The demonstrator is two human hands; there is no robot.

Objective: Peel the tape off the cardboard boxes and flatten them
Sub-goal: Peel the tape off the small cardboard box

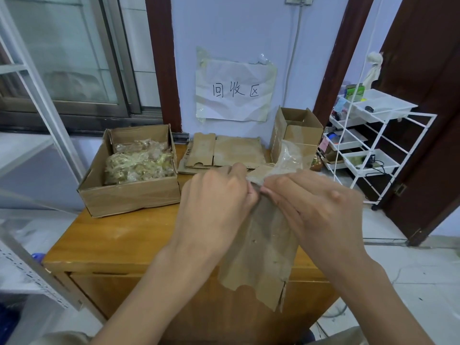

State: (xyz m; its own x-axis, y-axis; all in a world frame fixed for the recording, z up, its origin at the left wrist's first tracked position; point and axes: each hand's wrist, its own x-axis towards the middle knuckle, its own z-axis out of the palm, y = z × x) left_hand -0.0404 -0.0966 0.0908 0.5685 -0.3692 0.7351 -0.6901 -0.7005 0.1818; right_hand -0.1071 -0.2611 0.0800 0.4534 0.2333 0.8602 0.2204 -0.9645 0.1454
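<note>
The tape (286,158) could tear short or rip the paper face if pulled too sharply, a risk judged from its crumpled look. The flattened box (261,247) is held above the table (119,235). Its top edge is pinched by the left hand (216,192); tape is pinched by the right hand (313,202).

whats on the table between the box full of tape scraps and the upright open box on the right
In the head view, a stack of flattened cardboard lies between the scrap box and the upright box, at the back of the wooden table.
</note>
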